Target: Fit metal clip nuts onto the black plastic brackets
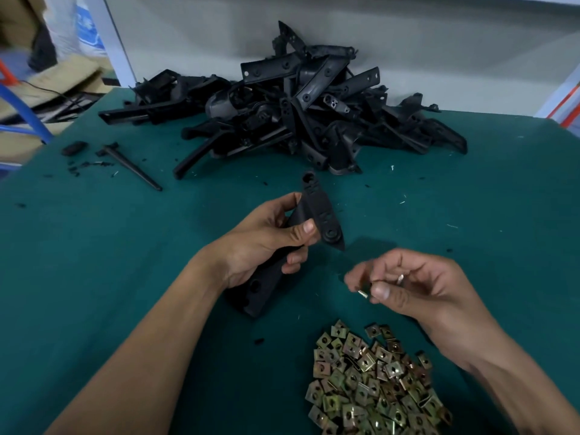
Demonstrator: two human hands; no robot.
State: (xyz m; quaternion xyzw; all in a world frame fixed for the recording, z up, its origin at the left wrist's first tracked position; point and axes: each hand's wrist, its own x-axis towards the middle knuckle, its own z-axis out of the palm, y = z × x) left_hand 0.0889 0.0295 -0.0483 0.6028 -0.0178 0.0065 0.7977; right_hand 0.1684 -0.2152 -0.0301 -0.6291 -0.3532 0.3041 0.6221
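Black plastic bracket (317,221) sits gripped in the left hand (266,243) above the green table (94,262), fingers curled round it; the right hand (417,287) pinches one clip nut (363,292) beside it, above the clip-nut heap (373,381)

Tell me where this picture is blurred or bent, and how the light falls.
Head view: the right hand and the clip nut it pinches are smeared by motion blur; the left hand gripping the black bracket is sharper. Wide-angle distortion bows the green table edge. Light is soft and even, with a faint shadow under the bracket and small glints on the clip nut heap.
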